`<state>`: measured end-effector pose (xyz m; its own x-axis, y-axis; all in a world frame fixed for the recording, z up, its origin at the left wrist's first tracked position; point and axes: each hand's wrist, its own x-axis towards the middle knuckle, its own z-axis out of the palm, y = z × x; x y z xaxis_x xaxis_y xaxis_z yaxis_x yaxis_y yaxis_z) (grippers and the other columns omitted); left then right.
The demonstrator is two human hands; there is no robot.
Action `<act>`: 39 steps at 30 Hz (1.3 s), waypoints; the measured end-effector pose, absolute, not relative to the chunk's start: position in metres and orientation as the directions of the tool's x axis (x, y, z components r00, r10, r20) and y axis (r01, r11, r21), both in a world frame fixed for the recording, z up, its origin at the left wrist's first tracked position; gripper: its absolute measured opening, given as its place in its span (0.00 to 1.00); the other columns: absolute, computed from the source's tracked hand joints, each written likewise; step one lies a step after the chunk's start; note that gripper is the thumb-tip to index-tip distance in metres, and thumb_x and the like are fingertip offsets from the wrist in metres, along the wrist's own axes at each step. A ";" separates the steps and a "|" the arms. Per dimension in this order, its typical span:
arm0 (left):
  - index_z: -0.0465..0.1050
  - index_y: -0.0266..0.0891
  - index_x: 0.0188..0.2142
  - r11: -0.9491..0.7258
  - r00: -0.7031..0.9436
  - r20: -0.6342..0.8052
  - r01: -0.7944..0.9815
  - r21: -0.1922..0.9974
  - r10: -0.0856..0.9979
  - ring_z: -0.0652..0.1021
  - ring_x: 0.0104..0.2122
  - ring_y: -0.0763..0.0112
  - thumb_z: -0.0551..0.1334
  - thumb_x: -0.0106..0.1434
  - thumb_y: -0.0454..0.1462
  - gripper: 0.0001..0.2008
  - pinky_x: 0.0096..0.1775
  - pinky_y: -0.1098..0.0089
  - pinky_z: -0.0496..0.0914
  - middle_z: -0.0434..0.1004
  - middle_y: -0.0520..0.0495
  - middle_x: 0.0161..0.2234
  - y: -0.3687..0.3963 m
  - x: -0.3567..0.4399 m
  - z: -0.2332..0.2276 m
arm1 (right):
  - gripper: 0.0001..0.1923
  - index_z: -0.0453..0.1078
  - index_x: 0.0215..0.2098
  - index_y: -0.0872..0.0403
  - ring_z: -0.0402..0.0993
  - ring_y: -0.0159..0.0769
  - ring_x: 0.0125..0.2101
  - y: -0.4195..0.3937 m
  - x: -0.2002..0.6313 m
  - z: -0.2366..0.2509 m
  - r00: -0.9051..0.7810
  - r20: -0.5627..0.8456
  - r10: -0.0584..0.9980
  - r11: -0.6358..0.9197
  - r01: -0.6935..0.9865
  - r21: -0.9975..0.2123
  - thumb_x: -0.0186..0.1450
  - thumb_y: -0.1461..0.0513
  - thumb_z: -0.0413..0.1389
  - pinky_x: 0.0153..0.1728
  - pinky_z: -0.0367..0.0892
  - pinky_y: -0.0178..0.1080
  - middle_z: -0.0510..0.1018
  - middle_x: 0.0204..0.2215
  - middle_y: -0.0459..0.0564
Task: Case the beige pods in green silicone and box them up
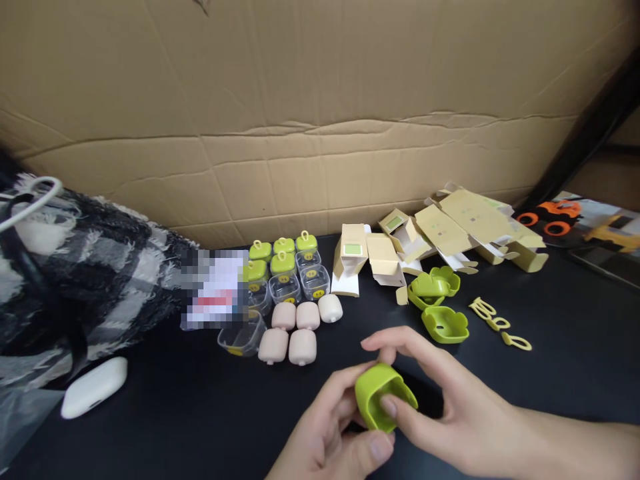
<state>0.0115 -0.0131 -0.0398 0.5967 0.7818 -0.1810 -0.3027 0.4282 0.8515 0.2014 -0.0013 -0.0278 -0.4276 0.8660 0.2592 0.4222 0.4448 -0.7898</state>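
In the head view, a lime-green scalloped plastic shell [369, 390] sits between the left hand [336, 430] and right hand [457, 400]. The left hand grips it, fingers curled; the right holds it too, thumb inside the hollow, index finger extended clear. Its underside and some right fingertips are hidden; the left wrist is cut off.

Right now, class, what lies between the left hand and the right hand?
A hollow green piece: the left hand holds its side, and the right hand has its thumb in the opening. The head view shows this.
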 end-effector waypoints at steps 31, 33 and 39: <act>0.75 0.35 0.41 0.612 0.699 -0.178 -0.440 0.657 0.693 0.80 0.29 0.70 0.71 0.53 0.41 0.18 0.35 0.67 0.73 0.80 0.43 0.35 0.000 0.009 -0.054 | 0.12 0.60 0.43 0.56 0.73 0.45 0.37 0.055 0.185 -0.024 -0.478 0.276 0.834 0.552 0.726 -0.411 0.67 0.58 0.53 0.36 0.70 0.47 0.73 0.37 0.55; 0.74 0.34 0.40 0.637 0.699 -0.214 -0.425 0.642 0.682 0.81 0.29 0.69 0.69 0.54 0.40 0.16 0.37 0.65 0.73 0.81 0.40 0.37 0.000 0.008 -0.050 | 0.14 0.58 0.50 0.56 0.73 0.43 0.40 0.058 0.188 -0.024 -0.491 0.278 0.826 0.564 0.713 -0.417 0.68 0.61 0.51 0.40 0.70 0.46 0.73 0.40 0.55; 0.71 0.33 0.40 0.688 0.699 -0.258 -0.444 0.574 0.667 0.80 0.29 0.68 0.65 0.57 0.38 0.13 0.36 0.64 0.72 0.79 0.33 0.43 0.003 0.005 -0.038 | 0.17 0.63 0.54 0.50 0.72 0.41 0.41 0.059 0.196 -0.011 -0.567 0.227 0.792 0.600 0.653 -0.463 0.66 0.62 0.53 0.43 0.69 0.44 0.70 0.44 0.53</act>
